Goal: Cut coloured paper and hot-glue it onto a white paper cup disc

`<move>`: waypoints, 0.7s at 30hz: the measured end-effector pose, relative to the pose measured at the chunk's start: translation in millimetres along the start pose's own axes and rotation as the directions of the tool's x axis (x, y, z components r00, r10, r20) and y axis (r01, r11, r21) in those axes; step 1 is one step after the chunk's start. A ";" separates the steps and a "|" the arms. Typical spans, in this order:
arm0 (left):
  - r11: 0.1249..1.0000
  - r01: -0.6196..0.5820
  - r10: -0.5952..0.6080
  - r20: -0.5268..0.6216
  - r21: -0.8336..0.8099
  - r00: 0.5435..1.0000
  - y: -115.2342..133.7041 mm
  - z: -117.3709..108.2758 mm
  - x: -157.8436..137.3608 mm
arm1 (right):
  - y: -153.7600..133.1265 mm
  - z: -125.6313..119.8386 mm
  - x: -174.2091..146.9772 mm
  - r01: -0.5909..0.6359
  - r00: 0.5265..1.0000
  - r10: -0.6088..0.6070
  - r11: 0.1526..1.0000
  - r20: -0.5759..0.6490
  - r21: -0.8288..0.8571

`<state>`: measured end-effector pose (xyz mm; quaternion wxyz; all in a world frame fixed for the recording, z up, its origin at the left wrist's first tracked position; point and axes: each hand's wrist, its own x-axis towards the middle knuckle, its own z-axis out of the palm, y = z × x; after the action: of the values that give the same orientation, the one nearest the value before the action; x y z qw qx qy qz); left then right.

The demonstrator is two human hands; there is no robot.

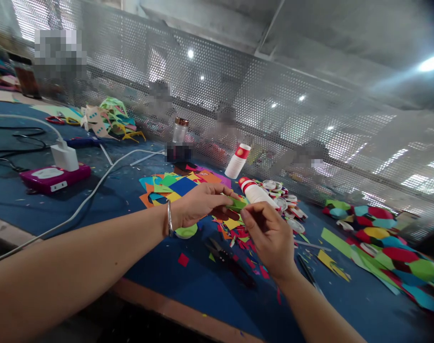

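Observation:
A small green piece of paper [237, 205] is held up between my two hands above the middle of the table. The fingers of my left hand [199, 204] are closed on its left side. My right hand [271, 240] pinches the right edge between thumb and fingertips. Beneath the hands lie many small coloured paper scraps [226, 233]. Black scissors [231, 262] rest on the blue tabletop just below them. Behind my left hand is a pile of coloured paper pieces [183, 186], partly hidden by that hand.
Paper cup stacks stand [237, 161] and lie [256, 193] behind my hands. Patchwork paper shapes [399, 247] fill the right side. A pen [309, 274] lies near my right wrist. On the left, a white cable [99, 186] crosses beside a purple power strip [56, 177]. Perforated metal [217, 90] borders the back.

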<state>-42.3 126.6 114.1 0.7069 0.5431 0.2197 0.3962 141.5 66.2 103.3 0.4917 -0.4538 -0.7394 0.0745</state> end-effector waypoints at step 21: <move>0.979 -0.180 0.173 0.077 0.100 0.982 -9.0 1.1 2.0 | 1.9 -2.0 -0.3 -0.139 0.989 0.144 0.985 -0.045 0.099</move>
<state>-37.4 126.7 106.2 0.6462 0.6105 0.1672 0.4263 144.2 66.4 103.1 0.5255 -0.4828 -0.6879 0.1325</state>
